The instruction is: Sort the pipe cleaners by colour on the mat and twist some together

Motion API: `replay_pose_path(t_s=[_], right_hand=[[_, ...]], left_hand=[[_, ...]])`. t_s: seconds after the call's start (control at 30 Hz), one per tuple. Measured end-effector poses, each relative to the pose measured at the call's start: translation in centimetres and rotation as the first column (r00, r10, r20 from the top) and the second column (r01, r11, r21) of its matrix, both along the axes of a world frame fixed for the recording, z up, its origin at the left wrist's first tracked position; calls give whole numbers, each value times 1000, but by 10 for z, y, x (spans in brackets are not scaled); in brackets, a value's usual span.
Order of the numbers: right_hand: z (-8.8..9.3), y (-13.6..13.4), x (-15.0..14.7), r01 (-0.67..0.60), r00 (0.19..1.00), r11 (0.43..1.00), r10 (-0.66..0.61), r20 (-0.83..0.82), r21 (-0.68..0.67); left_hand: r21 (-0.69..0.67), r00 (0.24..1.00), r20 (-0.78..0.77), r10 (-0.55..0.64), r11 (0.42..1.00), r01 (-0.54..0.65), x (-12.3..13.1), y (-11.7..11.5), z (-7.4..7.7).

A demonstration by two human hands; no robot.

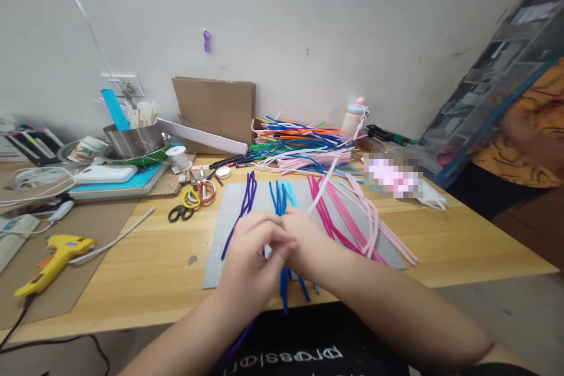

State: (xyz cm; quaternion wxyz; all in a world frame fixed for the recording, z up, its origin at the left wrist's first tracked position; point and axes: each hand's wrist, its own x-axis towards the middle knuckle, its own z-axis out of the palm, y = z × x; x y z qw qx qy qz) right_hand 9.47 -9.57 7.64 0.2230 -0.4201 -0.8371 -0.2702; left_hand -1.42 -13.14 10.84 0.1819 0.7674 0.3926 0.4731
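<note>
My left hand (pixel 249 258) and my right hand (pixel 304 241) meet over a grey cutting mat (pixel 220 247) near the table's front edge. Both hands are closed in a pinch on a white pipe cleaner (pixel 324 188) that rises up and to the right from my fingers. Under my hands lie dark blue pipe cleaners (pixel 284 288) running toward me. A few purple pipe cleaners (pixel 244 205) lie to the left on the mat. Hot pink and pale pink pipe cleaners (pixel 352 223) fan out to the right.
A heap of mixed-colour pipe cleaners (pixel 304 144) sits at the back by a cardboard box (pixel 215 108). Scissors (pixel 180 212) lie left of the mat and a yellow glue gun (pixel 55 252) at far left. Another person in an orange patterned top (pixel 529 129) sits at right.
</note>
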Motion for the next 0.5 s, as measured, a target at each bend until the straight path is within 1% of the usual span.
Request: replay_pose_path(t_s=[0.03, 0.07, 0.1, 0.13, 0.17, 0.23, 0.3, 0.33, 0.37, 0.43, 0.47, 0.5], right_hand=[[6, 3, 7, -75, 995, 993, 80, 58, -86], [12, 5, 13, -123, 983, 974, 146, 113, -193], [17, 5, 18, -145, 967, 942, 200, 158, -303], [21, 5, 21, -136, 957, 909, 223, 186, -393], [24, 4, 23, -113, 954, 885, 224, 200, -452], [26, 1, 26, -89, 956, 870, 211, 203, -486], [26, -1, 28, -93, 956, 866, 215, 198, -491], [26, -3, 30, -98, 957, 865, 218, 193, -492], [26, -4, 33, -103, 958, 863, 220, 186, -494], [27, -6, 38, -99, 963, 862, 209, 170, -498], [28, -6, 40, -92, 966, 858, 201, 165, -505], [29, -7, 42, -83, 968, 854, 192, 163, -514]], left_hand=[[7, 997, 7, 79, 997, -79, -10, 5, -1], [25, 984, -2, 180, 983, -180, -22, 10, -2], [53, 957, -14, 291, 956, -290, -35, 16, -3], [83, 910, -11, 414, 908, -411, -50, 22, -4], [96, 859, -35, 510, 858, -505, -65, 28, -5], [99, 756, -125, 642, 766, -635, -96, 36, -10], [81, 679, -224, 699, 707, -702, -125, 39, -15], [81, 626, -248, 739, 660, -747, -138, 39, -19], [75, 580, -272, 768, 618, -783, -149, 37, -23], [41, 516, -310, 799, 553, -832, -166, 34, -31], [4, 503, -311, 806, 530, -848, -171, 32, -35], [-22, 504, -289, 814, 521, -853, -173, 30, -39]])
